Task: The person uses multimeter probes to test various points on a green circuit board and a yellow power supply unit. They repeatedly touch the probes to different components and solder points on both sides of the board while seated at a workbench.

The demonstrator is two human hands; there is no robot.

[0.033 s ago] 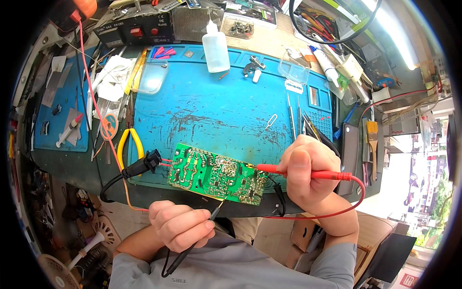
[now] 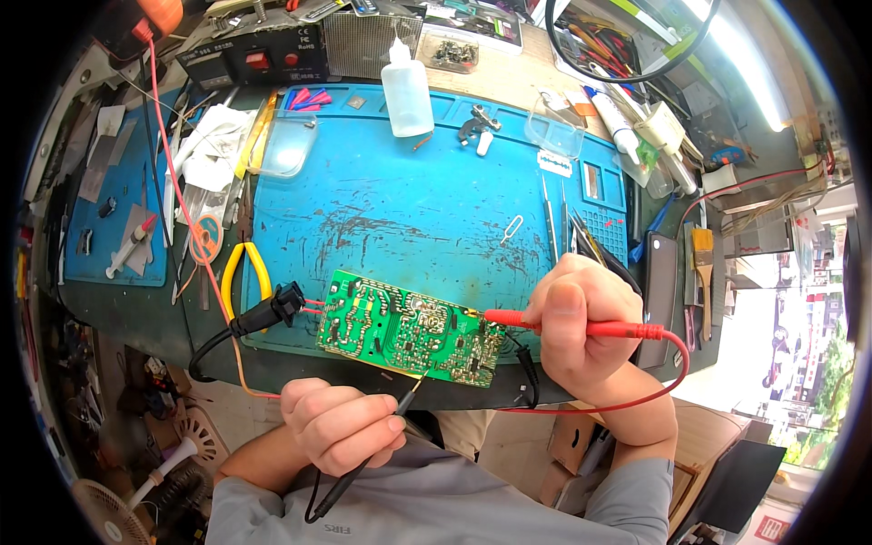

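A green circuit board [image 2: 386, 331] lies at the near edge of the blue work mat [image 2: 381, 204], its soldered side up. My left hand [image 2: 343, 425] is closed round a black test probe [image 2: 350, 490], whose thin tip meets the board's near edge. In my right hand [image 2: 581, 327] is a red test probe [image 2: 510, 318], its tip at the board's far right corner. A black power plug [image 2: 268, 309] with red wires sits at the board's left end. From the right end runs a black cable [image 2: 527, 372].
Yellow-handled pliers [image 2: 245, 272] lie left of the board. Farther back stand a clear squeeze bottle [image 2: 407, 91] and clear plastic trays [image 2: 289, 145]. Tweezers [image 2: 550, 218] and a razor blade [image 2: 555, 163] lie at the right. A red lead [image 2: 636, 400] loops beside my right forearm.
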